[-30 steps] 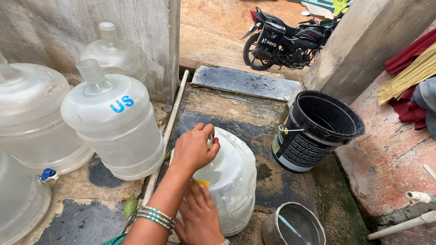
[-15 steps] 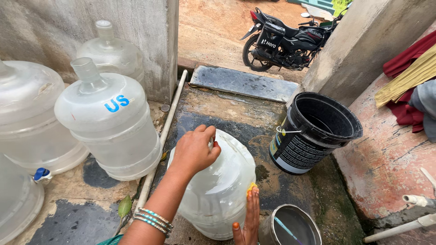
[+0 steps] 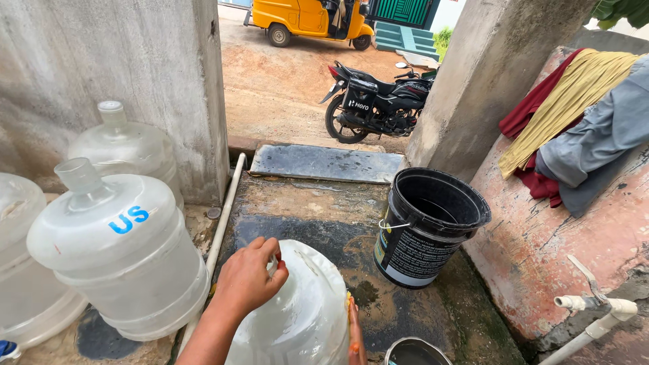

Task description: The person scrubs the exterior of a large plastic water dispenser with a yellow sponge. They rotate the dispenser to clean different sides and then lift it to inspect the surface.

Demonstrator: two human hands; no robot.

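Note:
A clear, large water jug (image 3: 304, 318) leans in front of me on the wet stone slab (image 3: 324, 223). My left hand (image 3: 249, 278) is closed over its neck end, bangles on the wrist. My right hand (image 3: 354, 331) lies along the jug's right side, seen edge-on and partly cut off by the frame. It presses a small yellow scrubber (image 3: 348, 299) against the plastic; only a sliver of the scrubber shows.
Three more clear jugs stand at the left: one with blue letters (image 3: 122, 250), one behind (image 3: 128, 149), one at the edge (image 3: 20, 257). A black bucket (image 3: 426, 230) stands to the right, a steel pot (image 3: 414, 353) below it. White pipe (image 3: 223, 216), tap (image 3: 595, 311), motorcycle (image 3: 378, 101).
My right hand has slid from the jug's near face round to its right side. My left hand has kept its grip on the neck. The view has lifted towards the street.

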